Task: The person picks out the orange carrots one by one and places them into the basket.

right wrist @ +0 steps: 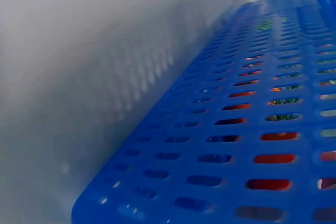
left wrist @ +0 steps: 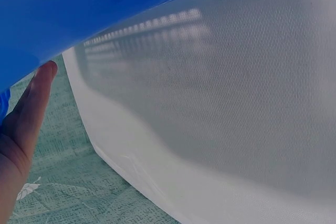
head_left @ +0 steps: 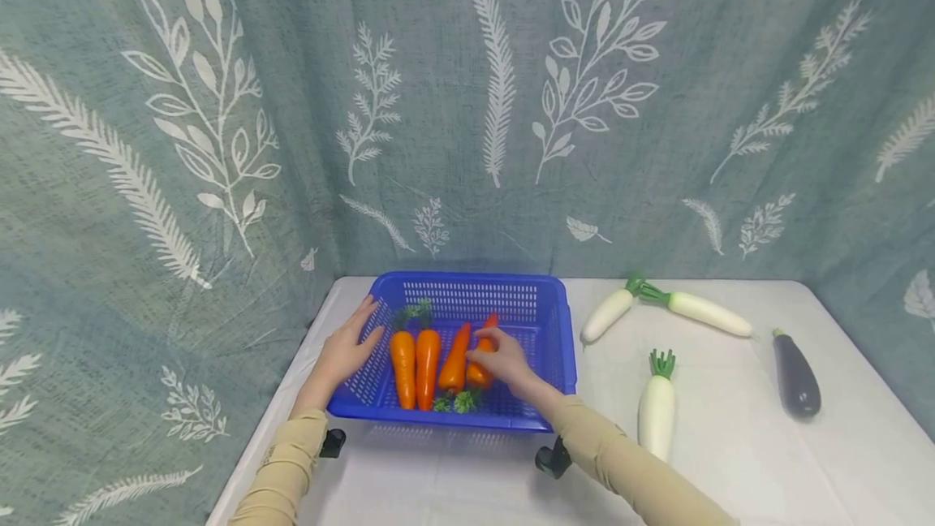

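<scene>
A blue plastic basket (head_left: 445,420) holds several orange carrots in a row. Two carrots on the left point their green tops (head_left: 418,311) to the back; those on the right have leaves at the front. My right hand (head_left: 506,357) reaches inside and grips the rightmost carrot (head_left: 478,377) between thumb and fingers. At the basket's left side, my left hand (head_left: 351,352) rests on the rim with fingers extended. The left wrist view shows a straight finger (left wrist: 32,108) against the basket's outside. Only the slotted basket wall (right wrist: 220,145) fills the right wrist view; the right hand's grip is hidden there.
Right of the basket lie white radishes with green tops: one (head_left: 609,315) beside another (head_left: 708,314) at the back, and one (head_left: 657,416) nearer. An eggplant (head_left: 798,376) lies at the far right. A patterned curtain (head_left: 453,104) hangs behind the white table (head_left: 730,453).
</scene>
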The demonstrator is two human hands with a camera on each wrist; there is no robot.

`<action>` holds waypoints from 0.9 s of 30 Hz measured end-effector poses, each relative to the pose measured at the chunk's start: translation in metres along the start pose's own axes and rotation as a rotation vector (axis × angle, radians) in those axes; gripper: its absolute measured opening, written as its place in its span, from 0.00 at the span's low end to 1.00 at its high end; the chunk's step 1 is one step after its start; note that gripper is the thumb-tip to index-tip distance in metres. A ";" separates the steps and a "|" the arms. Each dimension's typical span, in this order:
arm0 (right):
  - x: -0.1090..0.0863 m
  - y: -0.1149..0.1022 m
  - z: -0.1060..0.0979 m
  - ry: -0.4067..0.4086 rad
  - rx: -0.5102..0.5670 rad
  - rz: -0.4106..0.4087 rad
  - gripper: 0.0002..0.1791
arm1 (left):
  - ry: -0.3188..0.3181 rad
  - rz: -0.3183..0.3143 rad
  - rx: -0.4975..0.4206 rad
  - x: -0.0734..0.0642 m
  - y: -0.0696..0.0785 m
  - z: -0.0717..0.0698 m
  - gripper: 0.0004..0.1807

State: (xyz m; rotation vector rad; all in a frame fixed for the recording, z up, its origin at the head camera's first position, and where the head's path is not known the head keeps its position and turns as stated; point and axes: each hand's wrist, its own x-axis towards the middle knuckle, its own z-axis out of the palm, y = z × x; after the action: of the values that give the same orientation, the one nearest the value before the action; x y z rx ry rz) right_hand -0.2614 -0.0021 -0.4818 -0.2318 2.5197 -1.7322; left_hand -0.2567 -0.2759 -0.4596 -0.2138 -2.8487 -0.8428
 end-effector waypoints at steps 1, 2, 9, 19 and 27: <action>0.000 0.000 0.000 -0.006 -0.046 -0.010 0.22 | 0.000 -0.001 0.000 0.000 0.000 0.000 0.29; -0.001 0.000 0.001 -0.015 -0.085 -0.018 0.22 | 0.001 0.000 0.001 0.001 0.000 0.000 0.29; -0.005 -0.002 0.002 -0.092 -0.166 0.024 0.22 | 0.008 0.013 0.015 0.002 -0.002 0.000 0.28; -0.006 -0.001 0.002 -0.141 -0.141 0.094 0.22 | 0.007 0.014 0.013 0.001 -0.003 0.002 0.29; -0.005 0.000 0.002 -0.115 -0.086 0.099 0.23 | 0.012 0.022 0.011 0.001 -0.002 0.001 0.28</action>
State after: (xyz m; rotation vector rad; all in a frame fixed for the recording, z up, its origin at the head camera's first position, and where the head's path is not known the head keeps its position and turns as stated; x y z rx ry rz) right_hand -0.2561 -0.0031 -0.4825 -0.2019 2.4802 -1.5318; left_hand -0.2579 -0.2765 -0.4615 -0.2369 -2.8334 -0.8219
